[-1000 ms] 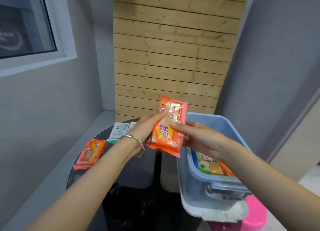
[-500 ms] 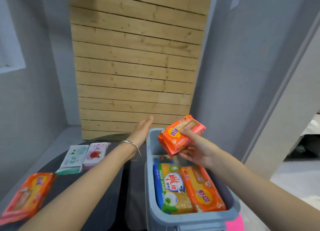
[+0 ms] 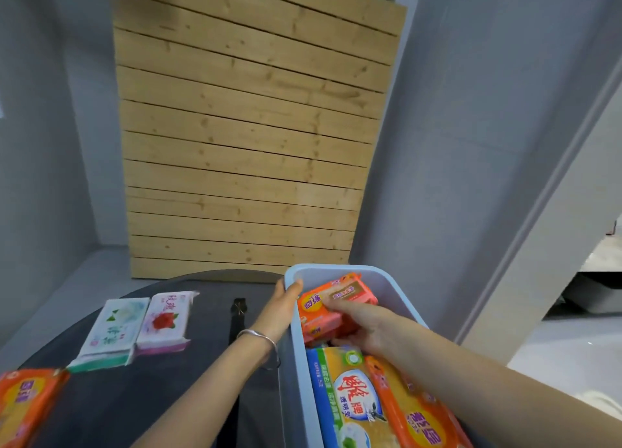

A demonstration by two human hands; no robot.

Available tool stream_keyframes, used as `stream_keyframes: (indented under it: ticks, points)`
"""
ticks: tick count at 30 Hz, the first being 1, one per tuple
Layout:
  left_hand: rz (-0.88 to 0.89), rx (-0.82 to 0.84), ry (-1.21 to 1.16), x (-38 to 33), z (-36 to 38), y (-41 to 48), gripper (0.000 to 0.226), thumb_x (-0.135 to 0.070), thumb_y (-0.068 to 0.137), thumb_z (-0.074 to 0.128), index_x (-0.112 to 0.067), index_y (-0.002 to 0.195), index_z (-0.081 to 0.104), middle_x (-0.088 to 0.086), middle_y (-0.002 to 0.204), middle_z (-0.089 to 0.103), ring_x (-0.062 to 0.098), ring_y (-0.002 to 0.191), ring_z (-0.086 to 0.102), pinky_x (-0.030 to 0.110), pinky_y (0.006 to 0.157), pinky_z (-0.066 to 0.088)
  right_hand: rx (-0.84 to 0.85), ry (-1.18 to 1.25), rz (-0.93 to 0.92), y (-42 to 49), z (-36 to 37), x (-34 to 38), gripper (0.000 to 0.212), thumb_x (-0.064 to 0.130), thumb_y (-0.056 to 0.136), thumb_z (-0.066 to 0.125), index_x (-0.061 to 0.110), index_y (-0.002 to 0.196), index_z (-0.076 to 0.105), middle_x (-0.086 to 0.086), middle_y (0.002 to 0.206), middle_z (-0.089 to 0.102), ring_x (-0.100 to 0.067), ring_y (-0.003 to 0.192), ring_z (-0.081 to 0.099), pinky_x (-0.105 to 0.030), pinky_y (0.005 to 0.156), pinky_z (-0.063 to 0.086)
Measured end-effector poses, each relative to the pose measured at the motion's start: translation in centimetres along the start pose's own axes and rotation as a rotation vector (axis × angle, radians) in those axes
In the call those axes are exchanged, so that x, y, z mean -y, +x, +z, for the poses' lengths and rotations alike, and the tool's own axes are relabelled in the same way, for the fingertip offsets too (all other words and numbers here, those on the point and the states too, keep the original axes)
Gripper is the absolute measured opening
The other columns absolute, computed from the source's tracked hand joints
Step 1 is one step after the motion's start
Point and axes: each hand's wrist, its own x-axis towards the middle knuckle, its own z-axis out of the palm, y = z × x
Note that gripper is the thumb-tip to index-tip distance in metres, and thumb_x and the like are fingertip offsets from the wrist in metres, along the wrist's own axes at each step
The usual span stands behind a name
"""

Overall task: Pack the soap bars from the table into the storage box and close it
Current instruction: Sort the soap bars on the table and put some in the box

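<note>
My right hand (image 3: 365, 326) grips an orange soap pack (image 3: 331, 308) low inside the far end of the blue-grey storage box (image 3: 395, 291). My left hand (image 3: 281, 308) holds the box's left rim, thumb on the edge. Two packs lie flat in the near part of the box: a green-and-blue one (image 3: 350, 404) and an orange one (image 3: 417, 414). On the dark round table (image 3: 161, 390) lie a white-green pack (image 3: 112, 333), a white-pink rose pack (image 3: 166, 319) and an orange pack (image 3: 27, 404) at the left edge.
A wooden slat panel (image 3: 249, 138) leans against the grey wall behind the table. A dark strap with a buckle (image 3: 237, 316) lies on the table beside my left wrist. Pale floor shows at the right.
My right hand has lowered the orange pack from above the box down into its far end. My left hand moved right onto the box rim.
</note>
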Motion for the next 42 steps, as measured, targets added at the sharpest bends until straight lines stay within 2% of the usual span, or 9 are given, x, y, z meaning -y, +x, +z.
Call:
stream_keyframes:
  ticks: [4,9,13,17,20,25,31,38,42]
  points:
    - [-0.008,0.040,-0.039,0.3,-0.1,-0.1,0.025,-0.042,0.095,0.034,-0.026,0.114,0.041,0.001,0.069,0.060,0.007,0.057,0.061,0.010,0.039,0.044,0.005,-0.044,0.020,-0.1,-0.3,0.0,0.053,0.020,0.074,0.079,0.008,0.119,0.055,-0.018,0.115,0.067,-0.031,0.097,0.065,-0.034,0.053,0.059]
    - [-0.013,0.040,-0.046,0.5,-0.4,-0.4,0.022,-0.045,0.094,0.035,-0.029,0.107,0.043,-0.001,0.073,0.062,0.005,0.062,0.061,0.006,0.038,0.041,-0.095,-0.346,-0.021,-0.7,-1.4,0.4,0.062,0.038,0.060,0.086,0.013,0.110,0.060,-0.013,0.107,0.071,-0.028,0.095,0.068,-0.033,0.070,0.057]
    - [-0.001,0.028,-0.017,0.6,-0.4,-0.5,0.027,-0.047,0.093,0.033,-0.029,0.110,0.044,-0.003,0.073,0.062,-0.001,0.056,0.061,0.007,0.038,0.040,0.024,-0.611,-0.038,-1.8,-3.8,1.8,0.075,0.038,0.065,0.083,0.009,0.126,0.052,-0.008,0.125,0.063,-0.024,0.116,0.059,-0.039,0.105,0.045]
    - [0.009,0.026,0.010,0.7,-0.5,-0.3,0.027,-0.048,0.093,0.032,-0.031,0.112,0.043,-0.003,0.076,0.062,0.002,0.063,0.061,0.009,0.043,0.041,-0.044,-1.173,-0.486,-2.2,-4.4,3.1,0.082,0.043,0.072,0.077,0.021,0.139,0.036,-0.001,0.139,0.046,-0.013,0.120,0.049,-0.025,0.099,0.043]
    - [0.015,0.014,-0.001,0.7,-0.5,-0.3,0.029,-0.047,0.093,0.034,-0.030,0.114,0.045,-0.001,0.074,0.063,0.005,0.064,0.062,0.015,0.051,0.041,0.105,-1.468,-0.913,-1.9,-3.6,3.7,0.060,0.043,0.079,0.070,0.034,0.134,0.048,0.008,0.150,0.034,-0.010,0.131,0.041,-0.025,0.103,0.039]
    - [0.008,0.000,0.002,0.9,-0.4,-0.3,0.027,-0.046,0.093,0.034,-0.032,0.113,0.046,0.001,0.080,0.063,0.007,0.069,0.062,0.015,0.053,0.040,0.243,-1.893,-1.015,0.7,-4.1,3.2,0.068,0.039,0.085,0.063,0.040,0.145,0.031,0.010,0.154,0.032,-0.013,0.139,0.034,-0.035,0.112,0.033]
    - [-0.001,-0.033,0.003,1.5,-0.4,0.3,0.023,-0.046,0.093,0.036,-0.036,0.109,0.049,-0.002,0.084,0.062,0.007,0.075,0.060,0.019,0.058,0.040,0.168,-1.948,-1.122,2.0,-4.9,3.2,0.070,0.040,0.081,0.066,0.036,0.143,0.033,0.005,0.146,0.040,-0.018,0.131,0.041,-0.038,0.101,0.042]
    - [-0.033,-0.101,-0.002,1.7,-0.1,0.4,0.019,-0.048,0.090,0.041,-0.036,0.082,0.054,-0.004,0.075,0.063,0.006,0.067,0.061,0.017,0.053,0.040,0.069,-1.983,-1.143,2.2,-4.5,3.0,0.068,0.043,0.082,0.064,0.035,0.142,0.033,0.000,0.135,0.045,-0.021,0.122,0.047,-0.041,0.090,0.048]
    - [0.033,-0.087,0.064,1.6,-0.9,-0.5,0.025,-0.050,0.092,0.036,-0.038,0.106,0.054,-0.016,0.091,0.061,-0.004,0.081,0.056,0.015,0.068,0.041,0.085,-1.916,-1.137,0.6,-4.5,2.8,0.067,0.046,0.082,0.062,0.038,0.142,0.033,0.004,0.137,0.045,-0.017,0.123,0.047,-0.037,0.094,0.046]
